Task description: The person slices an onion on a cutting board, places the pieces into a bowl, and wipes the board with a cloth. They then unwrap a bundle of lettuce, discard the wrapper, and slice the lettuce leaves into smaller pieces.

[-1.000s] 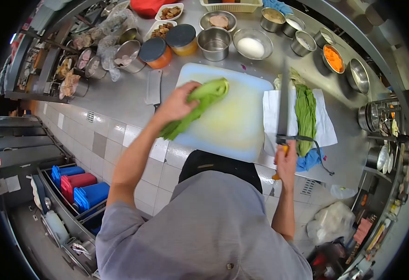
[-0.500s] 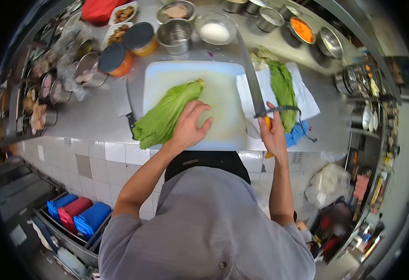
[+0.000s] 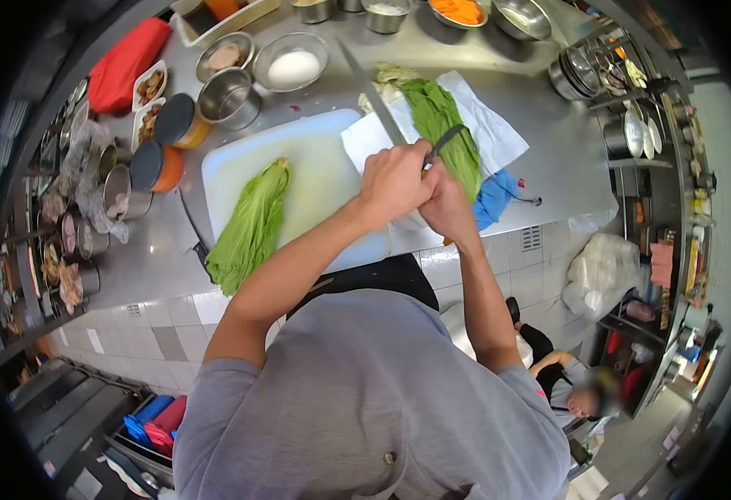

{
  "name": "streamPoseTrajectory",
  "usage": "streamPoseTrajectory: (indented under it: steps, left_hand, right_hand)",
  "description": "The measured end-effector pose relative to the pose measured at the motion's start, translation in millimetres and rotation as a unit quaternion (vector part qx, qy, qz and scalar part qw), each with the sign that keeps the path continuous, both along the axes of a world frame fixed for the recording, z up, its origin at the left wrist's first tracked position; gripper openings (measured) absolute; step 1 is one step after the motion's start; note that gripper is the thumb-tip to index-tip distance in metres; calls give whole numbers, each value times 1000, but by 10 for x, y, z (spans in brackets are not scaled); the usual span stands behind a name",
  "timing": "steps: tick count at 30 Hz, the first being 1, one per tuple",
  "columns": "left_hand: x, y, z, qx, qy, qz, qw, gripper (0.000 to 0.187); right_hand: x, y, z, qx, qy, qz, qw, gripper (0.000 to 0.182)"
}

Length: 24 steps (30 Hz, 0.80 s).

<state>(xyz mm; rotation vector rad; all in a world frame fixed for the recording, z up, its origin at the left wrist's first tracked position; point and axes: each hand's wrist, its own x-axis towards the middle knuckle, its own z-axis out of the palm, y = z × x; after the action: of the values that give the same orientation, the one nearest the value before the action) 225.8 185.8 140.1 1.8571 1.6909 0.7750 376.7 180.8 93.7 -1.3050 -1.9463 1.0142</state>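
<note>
My right hand (image 3: 449,204) is wrapped round the yellow handle of a long knife (image 3: 374,92), whose blade points away over the white paper. Against it, my left hand (image 3: 392,187) is closed at the top of the handle; its fingertips are hidden, so whether it grips the knife or a black strap (image 3: 449,137) there cannot be told. The strap curves out to the right of my hands. A head of green leafy lettuce (image 3: 253,221) lies on the left of the white cutting board (image 3: 324,175). More green leaves (image 3: 445,125) rest on the white paper (image 3: 495,137).
A second knife (image 3: 195,237) lies left of the board. Tubs with dark lids (image 3: 176,121), a steel pot (image 3: 230,98) and a bowl of white stuff (image 3: 292,67) stand behind. A blue cloth (image 3: 495,200) is at the right. Another person (image 3: 561,379) is low behind at right.
My left hand has left the lettuce and come over to my right hand at the knife handle. The view has swung right, and a person has come into fuller view.
</note>
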Motion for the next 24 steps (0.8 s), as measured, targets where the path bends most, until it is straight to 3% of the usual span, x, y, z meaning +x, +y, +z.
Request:
streamPoseTrajectory:
  steps: [1,4,7,9,11,12,13,16,19,21,22,23,24]
  left_hand:
    - [46,91,-35,-3,25,-22,999,26]
    - [161,335,-77,-6,68,-70,995,20]
    - [316,790,124,39,-70,-131,988,19]
    - [506,1059,733,-99,-209,-157,960,24]
    - [839,1327,1005,-85,-466,-120,873,28]
    - [978,1453,1109,-62,-538,-114,833,28]
    - [1122,1587,1151,-38,-606,-106,787,30]
    - [1654,2141,672,51,-645,-38,761,21]
    - [1510,1598,492,-19,-311,-39,949,43]
    - [1261,972,259,73,-273,-141,949,54]
    - [1082,659,204,97,-270,-156,945,53]
    - [863,357,153,119,-266,-169,942,52]
    - [614,41,88,102,-247,-139,953,51]
  right_hand:
    - [26,31,-65,39,7,8,999,50]
    - [144,41,-66,-37,15,1,999,57]
    - [254,58,15,-99,2,9,995,78]
    - [326,54,-2,-122,-19,20,992,89]
    - [371,37,-107,-117,-49,37,991,97]
    - [380,15,-124,-118,19,37,992,97]
    - [375,6,-146,-136,25,36,990,95]
    - [329,-53,-210,-188,28,29,981,88]
    - [243,-144,-386,-176,43,28,983,73]
    - [239,-245,-691,-104,112,42,987,60]
    - [258,-277,-539,-232,109,52,965,45]
    - [255,-380,-714,-74,140,24,987,38]
    - [222,-424,-719,-46,125,16,991,33]
